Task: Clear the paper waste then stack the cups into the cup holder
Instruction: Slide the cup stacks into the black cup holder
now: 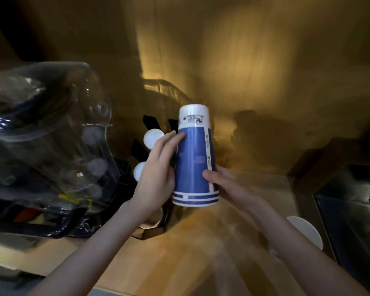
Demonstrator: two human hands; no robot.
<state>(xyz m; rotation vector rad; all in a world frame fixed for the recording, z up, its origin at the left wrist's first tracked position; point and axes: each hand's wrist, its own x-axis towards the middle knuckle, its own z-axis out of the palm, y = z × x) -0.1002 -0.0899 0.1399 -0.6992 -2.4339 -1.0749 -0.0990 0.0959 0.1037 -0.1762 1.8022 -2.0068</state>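
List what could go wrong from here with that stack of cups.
1. The stack of blue cups is held upside down by the left hand and right hand; loosely nested ones might slide out.
2. The black cup holder already holds white cups close by, so lowering the stack could knock them.

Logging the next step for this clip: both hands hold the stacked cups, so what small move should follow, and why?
Probably carry the upside-down stack of blue paper cups, held by the left hand and right hand, left toward the black cup holder, where white cup bottoms already show.
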